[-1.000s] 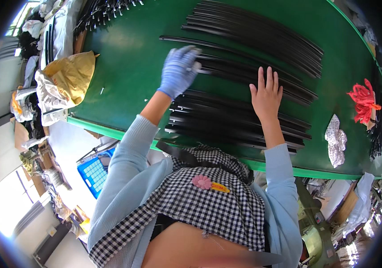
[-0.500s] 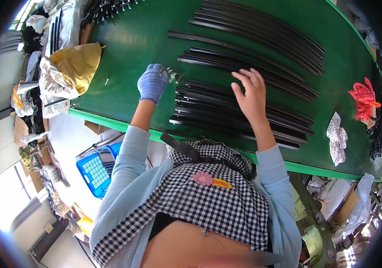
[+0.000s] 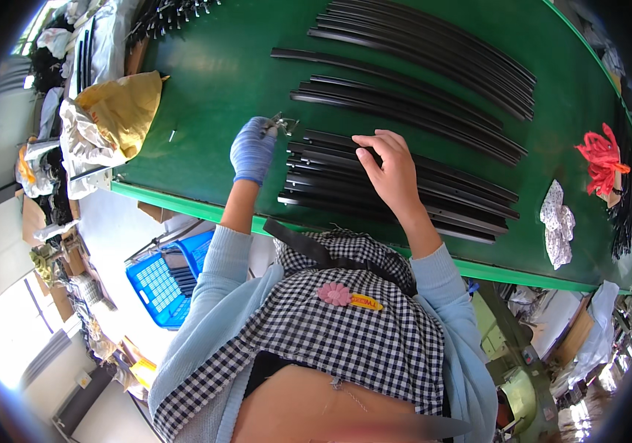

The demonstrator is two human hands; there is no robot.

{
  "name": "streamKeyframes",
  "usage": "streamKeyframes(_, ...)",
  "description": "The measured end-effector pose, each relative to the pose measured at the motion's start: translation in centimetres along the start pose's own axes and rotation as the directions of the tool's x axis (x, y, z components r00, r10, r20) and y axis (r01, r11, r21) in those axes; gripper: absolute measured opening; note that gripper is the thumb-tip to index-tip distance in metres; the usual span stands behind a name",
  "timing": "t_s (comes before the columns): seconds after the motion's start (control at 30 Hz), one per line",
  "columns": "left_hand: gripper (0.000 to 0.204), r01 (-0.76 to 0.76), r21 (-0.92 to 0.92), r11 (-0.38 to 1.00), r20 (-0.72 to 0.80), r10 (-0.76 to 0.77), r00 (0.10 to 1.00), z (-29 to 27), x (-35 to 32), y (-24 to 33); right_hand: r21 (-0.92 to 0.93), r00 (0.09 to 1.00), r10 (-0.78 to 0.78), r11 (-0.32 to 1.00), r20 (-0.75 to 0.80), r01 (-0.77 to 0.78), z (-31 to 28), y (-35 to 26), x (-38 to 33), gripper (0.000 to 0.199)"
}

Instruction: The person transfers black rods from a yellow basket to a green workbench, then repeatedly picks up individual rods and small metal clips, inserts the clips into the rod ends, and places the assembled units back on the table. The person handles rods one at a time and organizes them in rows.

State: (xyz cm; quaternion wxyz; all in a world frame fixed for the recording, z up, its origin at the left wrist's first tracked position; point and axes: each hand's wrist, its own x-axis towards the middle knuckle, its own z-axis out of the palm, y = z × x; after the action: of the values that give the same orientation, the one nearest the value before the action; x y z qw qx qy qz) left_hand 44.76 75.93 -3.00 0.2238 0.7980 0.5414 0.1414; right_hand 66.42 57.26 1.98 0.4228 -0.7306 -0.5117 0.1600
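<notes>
My left hand (image 3: pixel 253 150) wears a blue glove and pinches a small metal clip (image 3: pixel 282 125) at the left end of a stack of long black curved strips (image 3: pixel 434 188). That stack lies on the green table (image 3: pixel 212 81) just in front of me. My right hand (image 3: pixel 387 167) is bare, with its fingers curled down onto the top strips of the same stack. Two more groups of black strips (image 3: pixel 404 103) lie farther back on the table.
A yellow bag (image 3: pixel 120 111) and crumpled plastic sit at the table's left end. A red bundle (image 3: pixel 601 156) and a white patterned cloth (image 3: pixel 557 224) lie at the right. A blue basket (image 3: pixel 161 280) stands on the floor below the table's near edge.
My gloved left hand came back toward me and down to the left end of the near stack, now holding a small metal clip. My right hand shifted left and curled onto the strips.
</notes>
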Motion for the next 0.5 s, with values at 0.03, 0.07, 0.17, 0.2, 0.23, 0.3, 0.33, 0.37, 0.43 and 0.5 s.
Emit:
streamKeyframes(0.03, 0.012, -0.008, -0.080, 0.997, -0.043, 0.004, 0.999, 0.1, 0.1, -0.3, 0.004, 1.000, 0.007, 1.000, 0.007, -0.007, 0.0, 0.1, -0.1, 0.017)
streamKeyframes(0.07, 0.012, -0.003, -0.076, 0.997, -0.094, -0.004, 0.996, 0.2, 0.0, -0.6, 0.004, 1.000, 0.014, 1.000, 0.004, -0.014, 0.1, 0.2, -0.3, 0.017)
streamKeyframes(0.17, 0.012, -0.016, -0.003, 1.000, -0.212, 0.015, 0.977, -1.2, 0.4, 0.7, 0.012, 1.000, 0.028, 1.000, -0.011, -0.028, 0.4, 0.5, -0.5, 0.016)
streamKeyframes(0.2, 0.013, -0.030, 0.062, 0.998, -0.223, 0.044, 0.974, -1.7, 0.4, 1.1, 0.022, 0.999, 0.032, 0.999, -0.013, -0.031, 0.4, 0.4, -0.5, 0.016)
streamKeyframes(0.23, 0.015, -0.044, 0.128, 0.991, -0.232, 0.073, 0.970, -2.1, 0.4, 1.3, 0.032, 0.999, 0.035, 0.999, -0.014, -0.035, 0.4, 0.3, -0.5, 0.016)
streamKeyframes(0.3, 0.017, -0.055, 0.014, 0.998, -0.256, 0.057, 0.965, -2.2, 0.6, 1.0, 0.049, 0.999, 0.031, 0.998, -0.030, -0.029, 0.5, 0.1, -0.5, 0.015)
streamKeyframes(0.33, 0.017, 0.017, -0.310, 0.951, -0.149, -0.066, 0.987, -2.5, 0.6, 0.7, 0.058, 0.999, 0.030, 0.998, -0.040, -0.027, 0.5, 0.0, -0.5, 0.015)
streamKeyframes(0.37, 0.018, 0.117, -0.591, 0.798, -0.005, -0.149, 0.989, -2.8, 0.5, 0.5, 0.108, 0.998, 0.054, 0.993, -0.017, -0.052, 0.5, -0.3, -0.3, 0.016)
streamKeyframes(0.43, 0.017, 0.231, -0.835, 0.500, 0.221, -0.080, 0.972, -3.8, -0.3, 2.1, 0.192, 0.994, 0.102, 0.976, 0.036, -0.107, 0.2, -1.2, 0.5, 0.016)
streamKeyframes(0.5, 0.020, 0.204, -0.808, 0.552, 0.318, 0.118, 0.941, -4.8, -2.2, 4.8, 0.312, 0.996, 0.053, 0.947, 0.068, -0.071, 0.2, -2.3, 1.4, 0.016)
